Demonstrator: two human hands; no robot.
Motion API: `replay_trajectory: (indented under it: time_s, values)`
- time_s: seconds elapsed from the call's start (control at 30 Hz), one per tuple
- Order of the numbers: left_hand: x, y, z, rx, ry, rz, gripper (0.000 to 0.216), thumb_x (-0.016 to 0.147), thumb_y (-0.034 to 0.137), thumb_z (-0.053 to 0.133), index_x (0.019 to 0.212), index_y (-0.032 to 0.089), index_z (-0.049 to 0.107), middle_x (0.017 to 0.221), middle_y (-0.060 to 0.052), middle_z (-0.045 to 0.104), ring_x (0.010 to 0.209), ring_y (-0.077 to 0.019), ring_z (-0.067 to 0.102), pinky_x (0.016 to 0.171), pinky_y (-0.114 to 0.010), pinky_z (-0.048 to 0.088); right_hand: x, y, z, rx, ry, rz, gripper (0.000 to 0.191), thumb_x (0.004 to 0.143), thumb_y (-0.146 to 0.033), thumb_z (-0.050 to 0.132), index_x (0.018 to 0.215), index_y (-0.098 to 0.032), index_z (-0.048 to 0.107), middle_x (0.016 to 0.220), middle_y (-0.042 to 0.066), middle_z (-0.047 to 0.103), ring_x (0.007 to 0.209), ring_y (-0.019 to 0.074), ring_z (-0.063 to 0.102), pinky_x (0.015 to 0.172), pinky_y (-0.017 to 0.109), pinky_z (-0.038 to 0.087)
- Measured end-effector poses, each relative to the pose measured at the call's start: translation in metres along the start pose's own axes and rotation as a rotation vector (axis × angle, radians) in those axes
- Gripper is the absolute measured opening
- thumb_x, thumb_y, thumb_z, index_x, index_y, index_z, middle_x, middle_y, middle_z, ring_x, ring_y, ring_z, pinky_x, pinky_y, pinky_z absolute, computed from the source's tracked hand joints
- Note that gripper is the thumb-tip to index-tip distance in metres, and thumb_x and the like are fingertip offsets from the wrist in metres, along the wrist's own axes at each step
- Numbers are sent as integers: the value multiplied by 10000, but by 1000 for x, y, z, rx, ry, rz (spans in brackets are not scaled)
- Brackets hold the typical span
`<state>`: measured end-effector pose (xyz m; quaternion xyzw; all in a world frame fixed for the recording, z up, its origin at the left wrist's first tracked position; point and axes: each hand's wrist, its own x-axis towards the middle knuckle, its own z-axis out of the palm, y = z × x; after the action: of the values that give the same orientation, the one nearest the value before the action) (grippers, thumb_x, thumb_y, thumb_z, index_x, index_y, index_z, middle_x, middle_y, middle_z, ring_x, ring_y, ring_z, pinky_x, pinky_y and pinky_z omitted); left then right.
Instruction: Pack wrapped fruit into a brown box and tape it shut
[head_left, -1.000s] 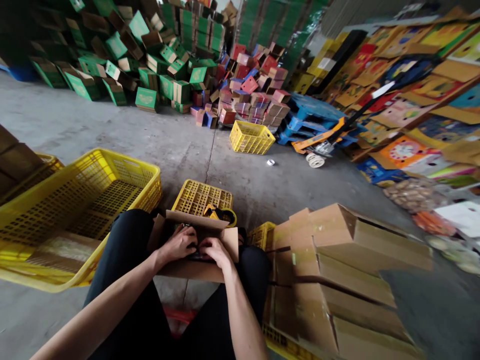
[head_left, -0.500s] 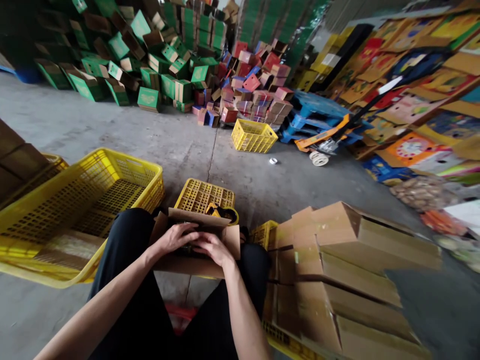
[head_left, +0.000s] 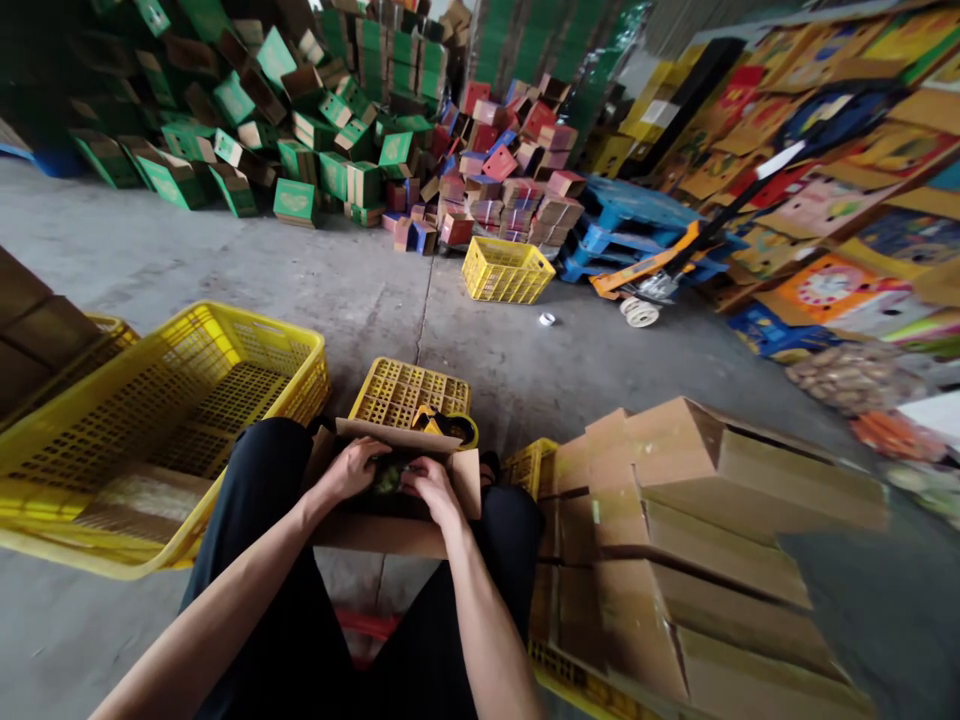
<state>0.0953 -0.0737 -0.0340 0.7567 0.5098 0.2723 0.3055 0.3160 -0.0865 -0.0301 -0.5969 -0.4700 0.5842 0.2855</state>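
An open cardboard box (head_left: 465, 487) rests between my knees with its flaps up. Both hands reach into it. Dark green contents (head_left: 388, 478), too dim to name, show between them. My left hand (head_left: 354, 468) is at the left inside, its fingers curled and pressed together. On the other side, my right hand (head_left: 431, 483) has its fingertips pinched at the edge of the green contents. What either hand grips is too small and dark to make out. Just beyond the box, a tape dispenser (head_left: 450, 425) lies on an upturned yellow crate (head_left: 409, 385).
A large yellow crate (head_left: 292, 350) with a flat piece of cardboard inside stands at my left. Closed cardboard boxes (head_left: 675, 480) are stacked at my right. Farther off are a small yellow crate (head_left: 506, 270), a pallet jack (head_left: 652, 270), blue pallets (head_left: 630, 215) and heaped green boxes (head_left: 296, 200).
My hands have moved apart inside the box, and their fingers have curled in. The green contents between them now show.
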Motion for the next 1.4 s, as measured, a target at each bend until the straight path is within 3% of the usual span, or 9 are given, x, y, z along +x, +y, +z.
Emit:
replay_trajectory:
  time_s: [0.2, 0.37, 0.47, 0.6, 0.77, 0.87, 1.0, 1.27, 1.4]
  values:
    - [1, -1, 3, -37, 68, -13, 530, 694, 12, 540, 1130, 179, 791, 1194, -108, 691, 1202, -293, 641, 1137, -475, 501, -7, -13, -25, 53, 98, -47, 322, 929, -438, 541, 1146, -225, 648, 1210, 88, 720, 1132, 244, 690, 881, 313, 592]
    - [3, 2, 0, -85, 68, -49, 428, 943, 146, 416, 1217, 172, 743, 1229, -104, 700, 1205, -258, 657, 1123, -439, 515, -17, -19, -10, -36, -98, -92, 282, 907, -264, 555, 1148, -241, 699, 1149, 54, 760, 1091, 236, 720, 919, 338, 588]
    - [-1, 5, -1, -99, 22, -46, 403, 1025, 294, 425, 1284, 182, 713, 1230, -98, 719, 1188, -259, 679, 1077, -419, 545, -16, -19, -1, -149, -212, -133, 309, 814, -169, 675, 1098, -259, 755, 1202, 22, 761, 1205, 249, 679, 1067, 369, 529]
    - [-7, 2, 8, -62, -62, -14, 469, 757, 342, 812, 1201, 197, 767, 1357, -125, 660, 1276, -331, 629, 1116, -444, 514, -6, -10, 5, -317, -148, -122, 430, 812, -34, 622, 1181, -218, 742, 1351, 84, 691, 1381, 272, 561, 1219, 412, 379]
    - [-7, -9, 20, 16, -92, -39, 547, 680, 260, 819, 1221, 200, 767, 1383, -150, 627, 1309, -396, 583, 1142, -546, 461, 4, 9, 9, -450, -40, -54, 578, 838, -32, 712, 1392, -149, 599, 1513, 162, 545, 1452, 326, 473, 1204, 487, 399]
    - [-7, -13, 25, 53, -100, -46, 631, 676, 254, 805, 1299, 190, 733, 1435, -166, 590, 1357, -422, 536, 1173, -570, 415, 9, 16, 10, -494, -32, -9, 398, 959, -252, 729, 1334, -168, 624, 1404, 121, 619, 1283, 298, 611, 1078, 529, 519]
    - [-8, -15, 29, 91, -111, -47, 712, 656, 215, 787, 1361, 166, 696, 1461, -187, 574, 1381, -433, 517, 1187, -560, 398, 11, 18, 10, -525, -44, 12, 309, 1010, -372, 687, 1243, -171, 664, 1234, 82, 689, 1055, 226, 698, 916, 432, 605]
    - [-7, -24, 23, 108, -99, -62, 697, 646, 214, 769, 1340, 214, 705, 1306, -138, 691, 1252, -392, 626, 1098, -504, 492, -8, -2, -19, -551, 88, -135, 75, 989, -225, 654, 1012, -196, 719, 1027, 57, 749, 992, 215, 710, 953, 391, 551]
    - [-9, -21, 24, 78, -85, -78, 653, 631, 230, 822, 1278, 223, 730, 1234, -132, 717, 1193, -392, 658, 1058, -488, 513, -21, -9, -32, -522, 111, -220, 198, 932, -155, 563, 969, -250, 733, 970, 47, 776, 968, 243, 725, 916, 331, 524]
